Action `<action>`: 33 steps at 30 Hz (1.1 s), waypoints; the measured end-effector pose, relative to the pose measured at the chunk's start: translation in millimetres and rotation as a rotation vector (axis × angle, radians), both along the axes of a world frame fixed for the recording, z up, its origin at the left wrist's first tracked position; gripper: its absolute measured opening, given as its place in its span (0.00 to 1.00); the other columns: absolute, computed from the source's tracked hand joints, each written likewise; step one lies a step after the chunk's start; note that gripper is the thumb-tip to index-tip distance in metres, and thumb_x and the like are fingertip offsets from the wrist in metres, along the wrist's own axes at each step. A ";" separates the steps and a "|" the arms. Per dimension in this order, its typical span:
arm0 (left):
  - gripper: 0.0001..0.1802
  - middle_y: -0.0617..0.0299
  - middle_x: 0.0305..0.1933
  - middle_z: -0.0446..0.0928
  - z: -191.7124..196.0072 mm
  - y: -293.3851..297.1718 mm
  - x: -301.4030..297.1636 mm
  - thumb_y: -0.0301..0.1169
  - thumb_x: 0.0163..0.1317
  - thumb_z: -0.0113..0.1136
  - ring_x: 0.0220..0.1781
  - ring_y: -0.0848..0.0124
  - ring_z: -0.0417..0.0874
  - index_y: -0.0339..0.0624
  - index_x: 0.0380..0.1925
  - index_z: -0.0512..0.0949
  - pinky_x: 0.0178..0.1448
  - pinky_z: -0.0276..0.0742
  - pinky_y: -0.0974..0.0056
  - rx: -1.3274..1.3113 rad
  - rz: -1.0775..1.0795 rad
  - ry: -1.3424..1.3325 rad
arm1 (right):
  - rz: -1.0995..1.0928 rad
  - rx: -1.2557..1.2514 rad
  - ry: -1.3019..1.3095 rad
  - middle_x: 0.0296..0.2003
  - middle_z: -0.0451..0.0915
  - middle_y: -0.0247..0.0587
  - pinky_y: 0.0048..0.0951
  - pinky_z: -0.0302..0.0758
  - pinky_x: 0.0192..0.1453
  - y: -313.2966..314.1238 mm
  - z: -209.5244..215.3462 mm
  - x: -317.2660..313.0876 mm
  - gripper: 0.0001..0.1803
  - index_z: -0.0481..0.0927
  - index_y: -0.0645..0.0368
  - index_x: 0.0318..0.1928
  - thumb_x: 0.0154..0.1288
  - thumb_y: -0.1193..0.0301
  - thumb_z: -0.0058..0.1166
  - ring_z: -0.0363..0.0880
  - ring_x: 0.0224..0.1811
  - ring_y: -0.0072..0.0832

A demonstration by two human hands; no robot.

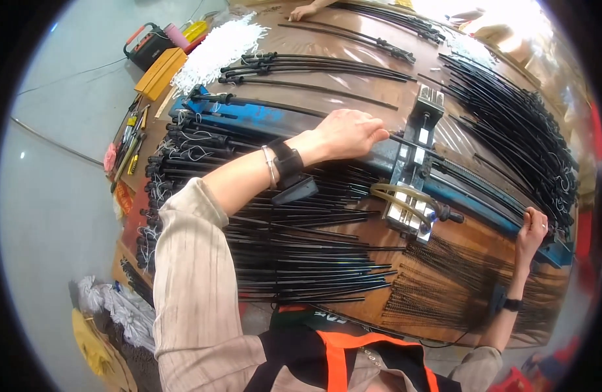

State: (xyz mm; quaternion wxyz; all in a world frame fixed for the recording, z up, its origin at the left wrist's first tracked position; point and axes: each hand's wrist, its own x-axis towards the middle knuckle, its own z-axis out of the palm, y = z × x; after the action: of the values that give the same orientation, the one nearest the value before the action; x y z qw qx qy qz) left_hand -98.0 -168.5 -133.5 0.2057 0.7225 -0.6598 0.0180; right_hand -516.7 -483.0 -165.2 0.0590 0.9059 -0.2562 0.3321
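Black rods everywhere, and the left hand (350,134) is right in the thick of it, back of the hand up, fingers curled in around a slim black rod (281,106) just left of the metal clamp fixture (408,170)! That rod's knobbly fitted end sits out to the left over the blue beam (471,196), and its line runs beneath the hand toward the clamp. Over on the far right, here's the right hand (531,234), a ring on one finger, fingers bunched near the right end of the beam; whether anything is pinched between them, I cannot tell. The fixture straddles the beam, yellowish tubes (399,193) looping off its near side. Below the left forearm, a big spread of black rods (307,271) fans across the counter (373,297), pale ties at the left ends, and to its right lie thin dark coiled strands (438,287). Another dense black bundle (523,124) crowds the right side, beyond the beam. Up top, a heap of small white pieces (222,55) sits beside a yellow box (160,73), while a co-worker's hand (304,12) touches down at the far edge, near more rods!
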 end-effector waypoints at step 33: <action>0.11 0.49 0.26 0.79 -2.7 -15.3 -15.1 0.38 0.70 0.52 0.31 0.47 0.81 0.45 0.31 0.71 0.32 0.74 0.47 -0.051 0.028 -0.098 | 0.377 0.503 -0.033 0.41 0.83 0.40 0.34 0.71 0.50 164.0 -4.1 87.1 0.14 0.80 0.59 0.51 0.65 0.76 0.56 0.79 0.47 0.38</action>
State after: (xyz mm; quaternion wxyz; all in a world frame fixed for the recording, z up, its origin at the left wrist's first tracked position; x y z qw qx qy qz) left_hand -113.1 -183.8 -136.2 0.1913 0.7245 -0.6581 0.0734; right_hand -429.5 -318.9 -169.3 -0.2334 0.9182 -0.1588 0.2780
